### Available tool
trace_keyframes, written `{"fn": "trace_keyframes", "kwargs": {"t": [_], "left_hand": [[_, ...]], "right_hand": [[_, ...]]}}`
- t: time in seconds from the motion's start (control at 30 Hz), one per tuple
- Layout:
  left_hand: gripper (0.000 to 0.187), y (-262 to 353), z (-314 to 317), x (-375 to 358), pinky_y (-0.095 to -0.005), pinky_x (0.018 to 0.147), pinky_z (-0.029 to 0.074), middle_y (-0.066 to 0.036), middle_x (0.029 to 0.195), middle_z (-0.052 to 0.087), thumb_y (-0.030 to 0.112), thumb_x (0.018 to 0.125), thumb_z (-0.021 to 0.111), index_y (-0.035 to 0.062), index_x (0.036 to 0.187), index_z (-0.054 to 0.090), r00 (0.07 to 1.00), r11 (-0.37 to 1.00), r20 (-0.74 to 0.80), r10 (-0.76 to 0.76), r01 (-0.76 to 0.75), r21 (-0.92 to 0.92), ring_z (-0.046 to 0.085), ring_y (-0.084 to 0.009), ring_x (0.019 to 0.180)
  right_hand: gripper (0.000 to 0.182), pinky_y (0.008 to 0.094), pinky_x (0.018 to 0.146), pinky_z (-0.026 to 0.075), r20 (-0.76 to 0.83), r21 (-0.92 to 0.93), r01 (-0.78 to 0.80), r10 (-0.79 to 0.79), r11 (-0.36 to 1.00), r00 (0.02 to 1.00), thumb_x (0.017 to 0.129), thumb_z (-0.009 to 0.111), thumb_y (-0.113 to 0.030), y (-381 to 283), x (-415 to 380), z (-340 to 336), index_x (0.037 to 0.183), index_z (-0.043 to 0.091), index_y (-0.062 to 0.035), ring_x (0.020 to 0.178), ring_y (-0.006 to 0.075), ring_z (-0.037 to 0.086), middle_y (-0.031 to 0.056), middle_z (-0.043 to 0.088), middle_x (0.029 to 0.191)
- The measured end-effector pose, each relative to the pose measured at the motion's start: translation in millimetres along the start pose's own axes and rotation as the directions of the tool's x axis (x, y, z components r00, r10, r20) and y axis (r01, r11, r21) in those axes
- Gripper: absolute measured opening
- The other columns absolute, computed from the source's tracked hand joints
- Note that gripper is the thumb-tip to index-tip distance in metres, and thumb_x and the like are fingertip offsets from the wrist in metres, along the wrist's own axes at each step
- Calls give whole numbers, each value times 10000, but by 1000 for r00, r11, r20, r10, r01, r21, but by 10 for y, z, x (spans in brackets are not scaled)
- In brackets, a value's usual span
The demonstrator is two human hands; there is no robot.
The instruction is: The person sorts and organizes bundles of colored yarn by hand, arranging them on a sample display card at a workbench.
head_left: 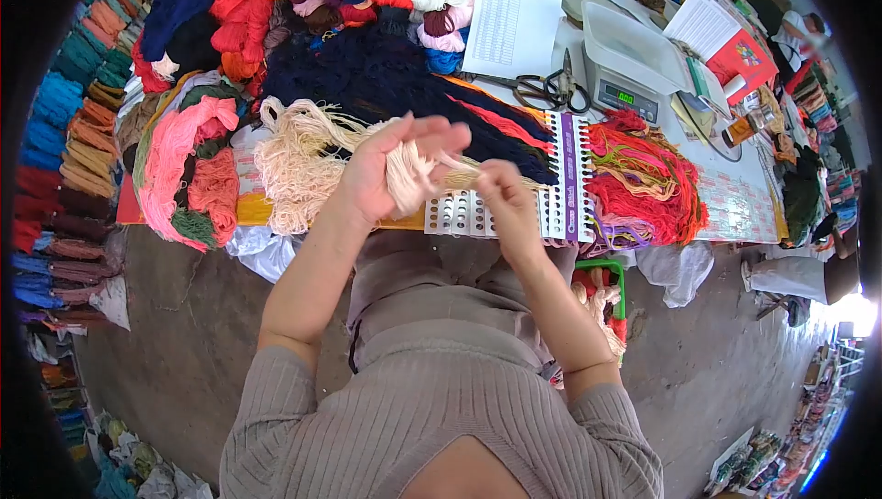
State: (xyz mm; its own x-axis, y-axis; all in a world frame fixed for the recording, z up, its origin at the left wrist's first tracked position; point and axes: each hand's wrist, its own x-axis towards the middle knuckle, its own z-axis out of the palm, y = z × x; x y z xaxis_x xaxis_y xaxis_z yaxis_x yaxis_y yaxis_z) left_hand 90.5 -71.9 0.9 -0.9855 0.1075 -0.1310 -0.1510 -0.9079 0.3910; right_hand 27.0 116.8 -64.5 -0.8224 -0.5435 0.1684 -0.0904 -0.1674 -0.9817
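Observation:
Above the table's front edge, my left hand [375, 175] holds a bundle of cream yarn [405, 177] against the palm, its fingers curled over the top. My right hand [511, 209] is closed in a pinch on strands drawn out from this bundle to the right. The tips of its fingers are slightly blurred. Just left of my left hand lies a loose heap of pale cream yarn [299, 173]. Under and beside my hands is a white perforated card [556, 209] with a purple printed strip [571, 164]. Dark navy yarn [367, 76] spreads behind my hands, its ends reaching the card.
Red and multicoloured threads [643, 182] fan out right of the card. Scissors [562, 87], a printed sheet [514, 17] and a digital scale [627, 99] with a white tray [634, 44] stand farther back. Pink skeins [184, 168] pile up at left. A green basket [617, 292] is below the table.

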Motion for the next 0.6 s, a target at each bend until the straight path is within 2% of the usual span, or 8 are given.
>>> {"fn": "trace_keyframes", "kwargs": {"t": [0.17, 0.27, 0.3, 0.33, 0.37, 0.43, 0.53, 0.6], "left_hand": [[216, 734, -675, -258, -190, 364, 391, -38, 637, 555, 200, 890, 514, -4, 883, 587, 982, 964, -99, -159, 176, 201, 483, -85, 448], [165, 1593, -984, -691, -168, 318, 290, -16, 602, 470, 142, 893, 494, 4, 960, 555, 882, 953, -395, 258, -166, 253, 360, -54, 394], [205, 1975, -1268, -840, -178, 327, 308, -18, 619, 476, 149, 907, 484, 4, 1043, 533, 819, 909, -417, 393, -279, 309, 372, -60, 402], [226, 2413, -1501, -1054, -191, 343, 333, -20, 631, 491, 144, 914, 477, 14, 1094, 517, 892, 948, -323, 316, -281, 152, 387, -68, 406], [232, 2819, -1665, -1194, -203, 342, 339, -11, 624, 483, 125, 911, 479, 24, 1118, 504, 608, 777, -489, 625, -430, 459, 374, -66, 395], [264, 3530, -1984, -1624, -269, 462, 463, -44, 728, 574, 153, 943, 421, 41, 1171, 493, 817, 827, -165, 552, -512, 231, 521, -120, 522], [362, 3904, -1107, -1922, -429, 860, 472, -129, 1191, 573, 241, 979, 314, 85, 1262, 477, 319, 320, -91, 944, -806, 497, 577, -259, 1034], [327, 3354, -511, -1644, -396, 799, 505, -126, 1219, 554, 225, 965, 369, 63, 1209, 515, 547, 457, 161, 821, -801, 387, 596, -262, 989]], "right_hand": [[282, 379, 959, 423, -301, 596, 158, 36, 787, 953, 943, 477, -218, -513, 243, -951, 1085, 543, 16, 1096, 252, 533, 167, 562, 1157], [309, 437, 997, 399, -202, 892, 196, -29, 407, 979, 969, 384, -215, -593, 426, -2194, 1061, 515, 49, 1080, 287, 518, 158, 555, 1084], [271, 419, 925, 431, -449, 750, 316, 97, 581, 888, 966, 390, -214, -687, 518, -2627, 969, 519, 24, 976, 258, 534, 134, 548, 1019], [225, 342, 791, 443, -186, 737, 213, -110, 642, 976, 955, 415, -202, -687, 552, -3262, 897, 504, -3, 868, 205, 519, 124, 539, 955], [214, 271, 673, 405, -453, 534, 326, -61, 780, 889, 946, 430, -204, -884, 571, -3559, 852, 505, -27, 724, 163, 486, 83, 531, 853], [300, 256, 528, 342, -675, 541, 381, 118, 750, 728, 940, 441, -285, -1158, 763, -5151, 713, 469, -90, 526, 124, 391, -14, 458, 625], [306, 223, 465, 267, -759, 117, 498, -246, 859, 603, 907, 518, -261, -2134, 676, -4244, 648, 417, -132, 482, 93, 274, -32, 334, 569], [230, 207, 456, 255, -661, -42, 350, -288, 936, 692, 908, 544, -288, -2262, 726, -3641, 758, 535, -114, 497, 58, 293, -50, 359, 587]]}}
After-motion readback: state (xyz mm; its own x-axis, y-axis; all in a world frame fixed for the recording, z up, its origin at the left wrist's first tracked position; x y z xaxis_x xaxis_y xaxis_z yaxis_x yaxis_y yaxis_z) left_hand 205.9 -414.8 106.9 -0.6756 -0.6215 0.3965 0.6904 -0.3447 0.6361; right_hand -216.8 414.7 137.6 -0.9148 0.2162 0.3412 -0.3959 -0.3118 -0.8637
